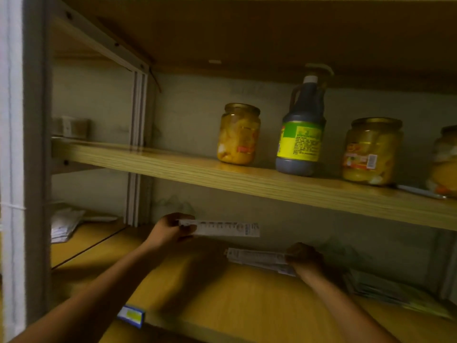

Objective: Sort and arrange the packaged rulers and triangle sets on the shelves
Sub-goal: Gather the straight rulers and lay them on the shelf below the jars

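Observation:
My left hand (170, 230) grips the left end of a packaged ruler (222, 228) and holds it level above the lower shelf (222, 305). Lower and to the right, my right hand (305, 259) holds the right end of a small stack of packaged rulers (257, 258) that lies on that shelf near the back wall. A pile of flat packaged sets (378, 289) rests on the shelf just right of my right hand. More flat packages (65, 225) lie in the neighbouring bay at the far left.
The shelf above (247, 180) carries fruit jars (238, 133) (372, 151), a dark sauce bottle (303, 127) and another jar at the right edge (445, 162). A grey metal upright (37, 169) stands at the left. A blue-and-yellow price tag (131, 315) hangs on the lower shelf's front edge.

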Demonstrator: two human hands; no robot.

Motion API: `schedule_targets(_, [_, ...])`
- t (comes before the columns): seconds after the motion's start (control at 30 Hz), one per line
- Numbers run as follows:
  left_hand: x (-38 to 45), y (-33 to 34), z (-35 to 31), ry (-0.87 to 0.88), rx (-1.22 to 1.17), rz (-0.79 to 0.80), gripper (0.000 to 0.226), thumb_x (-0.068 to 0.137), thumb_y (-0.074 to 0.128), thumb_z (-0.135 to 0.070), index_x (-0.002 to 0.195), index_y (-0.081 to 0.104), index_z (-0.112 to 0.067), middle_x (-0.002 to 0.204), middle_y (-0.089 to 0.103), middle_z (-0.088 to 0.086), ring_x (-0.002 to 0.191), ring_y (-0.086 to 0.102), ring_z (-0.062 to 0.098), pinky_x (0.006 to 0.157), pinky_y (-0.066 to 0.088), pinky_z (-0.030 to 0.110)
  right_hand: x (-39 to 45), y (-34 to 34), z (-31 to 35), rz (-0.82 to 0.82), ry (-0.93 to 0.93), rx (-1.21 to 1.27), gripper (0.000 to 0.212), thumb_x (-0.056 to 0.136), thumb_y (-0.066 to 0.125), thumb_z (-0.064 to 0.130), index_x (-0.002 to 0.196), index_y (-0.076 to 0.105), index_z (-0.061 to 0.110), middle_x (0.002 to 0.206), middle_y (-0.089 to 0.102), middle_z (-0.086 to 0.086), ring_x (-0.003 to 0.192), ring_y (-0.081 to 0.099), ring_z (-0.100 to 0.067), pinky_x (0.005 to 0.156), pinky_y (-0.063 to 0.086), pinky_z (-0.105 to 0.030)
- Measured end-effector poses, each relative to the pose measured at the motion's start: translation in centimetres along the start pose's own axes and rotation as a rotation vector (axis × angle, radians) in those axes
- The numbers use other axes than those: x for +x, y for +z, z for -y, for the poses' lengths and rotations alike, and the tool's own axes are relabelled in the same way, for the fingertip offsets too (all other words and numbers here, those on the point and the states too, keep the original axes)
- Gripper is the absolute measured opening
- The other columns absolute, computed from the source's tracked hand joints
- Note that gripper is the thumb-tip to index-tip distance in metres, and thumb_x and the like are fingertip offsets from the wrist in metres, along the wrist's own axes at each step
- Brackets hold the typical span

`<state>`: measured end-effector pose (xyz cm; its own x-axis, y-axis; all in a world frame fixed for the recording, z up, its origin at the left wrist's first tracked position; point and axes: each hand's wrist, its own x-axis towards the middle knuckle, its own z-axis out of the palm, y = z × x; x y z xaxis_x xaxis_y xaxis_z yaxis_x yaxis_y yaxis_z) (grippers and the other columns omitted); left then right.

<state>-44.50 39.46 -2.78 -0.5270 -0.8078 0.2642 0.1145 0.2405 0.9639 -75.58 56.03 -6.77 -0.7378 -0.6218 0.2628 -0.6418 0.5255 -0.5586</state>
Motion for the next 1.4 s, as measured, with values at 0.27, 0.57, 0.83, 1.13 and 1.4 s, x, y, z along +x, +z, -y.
schedule_targets(0.27, [-3.2, 0.4, 1.6, -0.087, -0.067, -0.114, 0.024, 0.082, 0.069, -0.002, 0.106, 0.063, -0.002, 0.103, 0.069, 0.021, 0.093, 0.07, 0.03, 0.085, 0.057, 0.04, 0.6, 1.3, -1.1, 0.04, -0.048, -0.241, 0.038, 0.091, 0.05, 0.025, 0.054, 0.05, 0.018, 0.067, 0.056, 0.0, 0.063, 0.053, -0.012, 0.054, 0.036, -0.026])
schedule_targets(0.57, [-4.7, -0.9, -0.4, -0.064, -0.08, -0.091, 0.021, 0.083, 0.068, -0.001, 0.103, 0.063, -0.001, 0.102, 0.068, 0.021, 0.093, 0.07, 0.03, 0.082, 0.058, 0.037, -0.8, -2.1, -0.9, 0.098, -0.097, -0.103, 0.024, 0.093, 0.054, 0.026, 0.116, 0.058, 0.024, 0.115, 0.061, -0.001, 0.099, 0.058, -0.018, 0.073, 0.045, -0.027])
schedule_targets(0.83, [-3.8, 2.9, -1.1, -0.061, -0.04, 0.045, 0.03, 0.082, 0.07, -0.008, 0.11, 0.059, -0.002, 0.103, 0.066, 0.018, 0.093, 0.068, 0.028, 0.077, 0.056, 0.033, -6.0, -8.5, -3.6, 0.15, -0.184, -0.149, 0.041, 0.076, 0.07, 0.019, 0.113, 0.055, 0.027, 0.104, 0.063, 0.002, 0.096, 0.059, -0.014, 0.085, 0.051, -0.03])
schedule_targets(1.13, [-5.3, 13.4, -2.6, -0.084, -0.086, 0.249, 0.031, 0.084, 0.067, -0.002, 0.112, 0.056, 0.0, 0.113, 0.06, 0.018, 0.094, 0.066, 0.026, 0.069, 0.058, 0.025, -11.1, -16.1, -9.5, 0.105, -0.067, -0.158, 0.041, 0.08, 0.072, 0.008, 0.116, 0.054, 0.017, 0.095, 0.064, -0.003, 0.087, 0.062, -0.017, 0.08, 0.052, -0.033])
schedule_targets(1.4, [-5.6, 23.7, -3.5, -0.081, -0.103, 0.36, 0.027, 0.086, 0.065, -0.002, 0.112, 0.058, -0.005, 0.11, 0.062, 0.017, 0.087, 0.071, 0.027, 0.069, 0.061, 0.032, -13.3, -23.0, -16.0, 0.068, -0.025, -0.241, 0.039, 0.082, 0.071, 0.011, 0.114, 0.056, 0.028, 0.097, 0.062, 0.005, 0.088, 0.062, -0.011, 0.081, 0.056, -0.036])
